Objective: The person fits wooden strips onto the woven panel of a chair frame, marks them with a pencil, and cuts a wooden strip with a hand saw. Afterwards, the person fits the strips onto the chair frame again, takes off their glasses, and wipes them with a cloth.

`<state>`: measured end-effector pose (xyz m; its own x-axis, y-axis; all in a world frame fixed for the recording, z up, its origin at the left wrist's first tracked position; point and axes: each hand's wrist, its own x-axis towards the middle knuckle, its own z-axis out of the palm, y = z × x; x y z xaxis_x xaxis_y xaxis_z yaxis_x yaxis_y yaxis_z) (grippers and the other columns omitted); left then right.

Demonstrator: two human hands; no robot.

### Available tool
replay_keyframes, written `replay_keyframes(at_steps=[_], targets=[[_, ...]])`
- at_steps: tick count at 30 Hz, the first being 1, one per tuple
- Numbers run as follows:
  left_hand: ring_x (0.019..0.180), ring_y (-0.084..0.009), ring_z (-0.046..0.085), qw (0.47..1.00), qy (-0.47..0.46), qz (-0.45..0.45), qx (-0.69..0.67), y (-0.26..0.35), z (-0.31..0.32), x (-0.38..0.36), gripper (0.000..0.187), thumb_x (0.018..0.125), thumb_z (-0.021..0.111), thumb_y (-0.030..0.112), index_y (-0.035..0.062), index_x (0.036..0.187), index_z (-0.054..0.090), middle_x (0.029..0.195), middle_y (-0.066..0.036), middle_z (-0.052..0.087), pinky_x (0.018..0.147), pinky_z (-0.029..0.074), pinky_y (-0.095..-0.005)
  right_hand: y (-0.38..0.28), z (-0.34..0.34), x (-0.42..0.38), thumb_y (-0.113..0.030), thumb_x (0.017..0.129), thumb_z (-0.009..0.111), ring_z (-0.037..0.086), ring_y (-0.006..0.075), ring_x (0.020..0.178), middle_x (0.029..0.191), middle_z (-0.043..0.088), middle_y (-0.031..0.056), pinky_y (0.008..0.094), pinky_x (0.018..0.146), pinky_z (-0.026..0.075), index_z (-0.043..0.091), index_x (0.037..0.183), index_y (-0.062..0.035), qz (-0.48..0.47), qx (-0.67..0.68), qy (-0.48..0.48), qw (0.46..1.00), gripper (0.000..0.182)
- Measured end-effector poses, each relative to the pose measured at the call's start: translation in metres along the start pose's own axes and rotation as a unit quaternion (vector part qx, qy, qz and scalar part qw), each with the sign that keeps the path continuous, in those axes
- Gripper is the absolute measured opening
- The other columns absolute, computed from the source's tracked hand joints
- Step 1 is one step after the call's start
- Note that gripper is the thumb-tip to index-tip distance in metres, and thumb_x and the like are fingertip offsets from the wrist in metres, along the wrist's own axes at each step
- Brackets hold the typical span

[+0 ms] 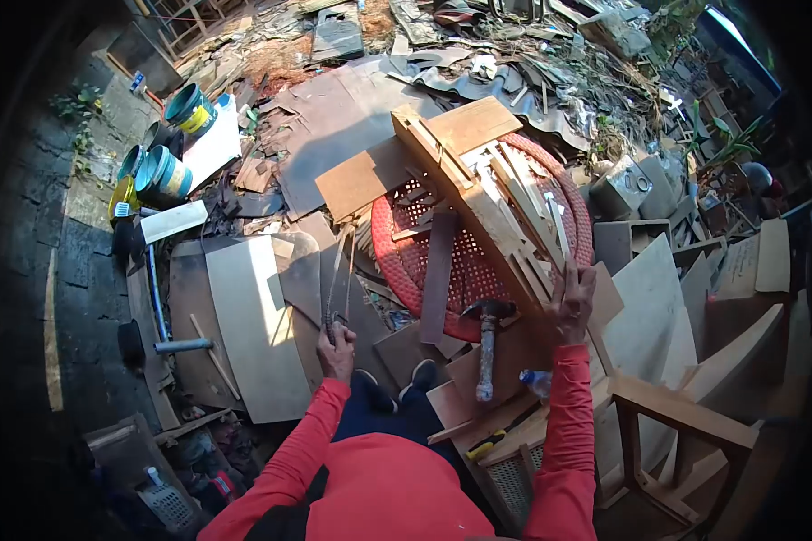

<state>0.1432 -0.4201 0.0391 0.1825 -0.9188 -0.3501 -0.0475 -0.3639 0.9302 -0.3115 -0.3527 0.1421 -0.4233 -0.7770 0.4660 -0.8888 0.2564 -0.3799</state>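
Observation:
My left hand (336,350) is closed round the lower ends of thin strips (341,279), which point up and away from me. On the right, my right hand (573,302) has its fingers round the near end of a narrow pale strip (558,225), beside a pile of wood strips (514,203). A thick wooden beam (465,198) crosses a round red woven seat (451,261). Between my hands a hammer (487,347) lies with its head by the seat's near rim. A dark flat board (438,275) rests across the seat.
Teal buckets (162,171) stand at the upper left. A wooden chair frame (681,415) is at the lower right, near leaning panels (650,307). A yellow-handled tool (485,445) and a plastic bottle (537,382) lie close to my right forearm. Debris covers the far ground.

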Motion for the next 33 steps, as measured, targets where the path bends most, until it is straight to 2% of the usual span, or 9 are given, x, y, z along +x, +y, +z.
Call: replay_keyframes(at_steps=[4, 8, 9, 13, 15, 16, 18, 25, 33], targets=[[0.05, -0.0034, 0.045, 1.0, 0.01, -0.012, -0.017, 0.012, -0.013, -0.003, 0.029, 0.114, 0.058, 0.037, 0.0088, 0.108, 0.062, 0.07, 0.006, 0.051, 0.044, 0.036, -0.0237, -0.029, 0.038, 0.035, -0.002, 0.092, 0.065, 0.059, 0.0372, 0.099, 0.105, 0.055, 0.0174, 0.0481, 0.088, 0.05, 0.06, 0.15, -0.0036, -0.042, 0.076, 0.014, 0.996, 0.059], [0.049, -0.0034, 0.041, 0.998, 0.054, -0.005, -0.037, 0.048, -0.01, -0.02, 0.028, 0.113, 0.06, 0.039, 0.0125, 0.114, 0.053, 0.067, 0.007, 0.043, 0.042, 0.034, -0.0239, -0.062, 0.042, 0.056, 0.001, 0.089, 0.067, 0.06, 0.037, 0.096, 0.101, 0.052, 0.015, 0.0467, 0.088, 0.051, 0.064, 0.149, -0.0106, -0.014, 0.087, -0.089, 0.992, 0.061], [0.049, -0.0032, 0.041, 0.998, 0.05, 0.008, -0.035, 0.051, -0.014, -0.016, 0.027, 0.113, 0.059, 0.039, 0.0128, 0.115, 0.053, 0.067, 0.007, 0.043, 0.042, 0.034, -0.0237, -0.061, 0.052, 0.059, -0.014, 0.103, 0.059, 0.059, 0.0358, 0.09, 0.099, 0.052, 0.014, 0.0462, 0.083, 0.051, 0.066, 0.146, -0.013, -0.032, 0.066, -0.063, 0.995, 0.044], [0.05, -0.0032, 0.04, 0.997, 0.043, 0.063, -0.027, 0.067, -0.012, 0.011, 0.026, 0.115, 0.057, 0.037, 0.011, 0.117, 0.052, 0.067, 0.006, 0.042, 0.043, 0.032, -0.0226, -0.058, 0.081, 0.08, 0.005, 0.093, 0.062, 0.059, 0.0348, 0.093, 0.106, 0.053, 0.0166, 0.0477, 0.081, 0.053, 0.062, 0.151, -0.0174, -0.065, 0.051, -0.087, 0.993, 0.062], [0.051, -0.0034, 0.04, 0.993, 0.051, 0.107, -0.029, 0.09, -0.001, 0.02, 0.025, 0.116, 0.054, 0.034, 0.0091, 0.119, 0.052, 0.069, 0.006, 0.042, 0.046, 0.031, -0.0221, -0.059, 0.093, 0.086, -0.019, 0.107, 0.043, 0.057, 0.0342, 0.089, 0.099, 0.05, 0.015, 0.0468, 0.077, 0.05, 0.067, 0.145, -0.0135, -0.074, 0.043, -0.102, 0.991, 0.045], [0.052, -0.0034, 0.04, 0.987, 0.058, 0.149, -0.023, 0.095, 0.004, 0.024, 0.025, 0.116, 0.054, 0.033, 0.0083, 0.121, 0.053, 0.07, 0.005, 0.042, 0.046, 0.032, -0.0221, -0.059, 0.099, 0.088, -0.032, 0.114, 0.034, 0.056, 0.0339, 0.088, 0.095, 0.049, 0.0142, 0.0463, 0.076, 0.049, 0.069, 0.142, -0.0115, -0.078, 0.038, -0.109, 0.99, 0.049], [0.054, -0.0035, 0.04, 0.971, 0.073, 0.228, -0.014, 0.1, 0.012, 0.031, 0.026, 0.117, 0.052, 0.031, 0.0068, 0.125, 0.053, 0.072, 0.005, 0.042, 0.047, 0.032, -0.0221, -0.057, 0.108, 0.088, -0.015, 0.106, 0.046, 0.056, 0.0334, 0.088, 0.096, 0.049, 0.0138, 0.0454, 0.075, 0.049, 0.069, 0.141, -0.0118, -0.094, 0.044, -0.104, 0.989, 0.042], [0.063, -0.0063, 0.045, 0.983, -0.017, 0.175, -0.048, 0.152, 0.04, 0.044, 0.045, 0.117, 0.051, 0.024, 0.0002, 0.154, 0.048, 0.073, 0.002, 0.049, 0.056, 0.038, -0.0245, -0.066, 0.125, 0.102, -0.003, 0.095, 0.057, 0.057, 0.0322, 0.089, 0.095, 0.051, 0.0121, 0.0445, 0.075, 0.051, 0.075, 0.137, -0.0168, -0.079, 0.018, -0.093, 0.992, 0.048], [0.064, -0.0067, 0.048, 0.976, -0.07, 0.198, 0.061, 0.154, 0.066, 0.032, 0.041, 0.115, 0.053, 0.022, 0.0031, 0.152, 0.054, 0.075, 0.002, 0.053, 0.058, 0.04, -0.0246, -0.08, 0.109, 0.104, 0.005, 0.086, 0.059, 0.058, 0.0327, 0.088, 0.098, 0.053, 0.0133, 0.0448, 0.073, 0.052, 0.071, 0.141, -0.0153, -0.092, 0.009, -0.098, 0.991, 0.06]])
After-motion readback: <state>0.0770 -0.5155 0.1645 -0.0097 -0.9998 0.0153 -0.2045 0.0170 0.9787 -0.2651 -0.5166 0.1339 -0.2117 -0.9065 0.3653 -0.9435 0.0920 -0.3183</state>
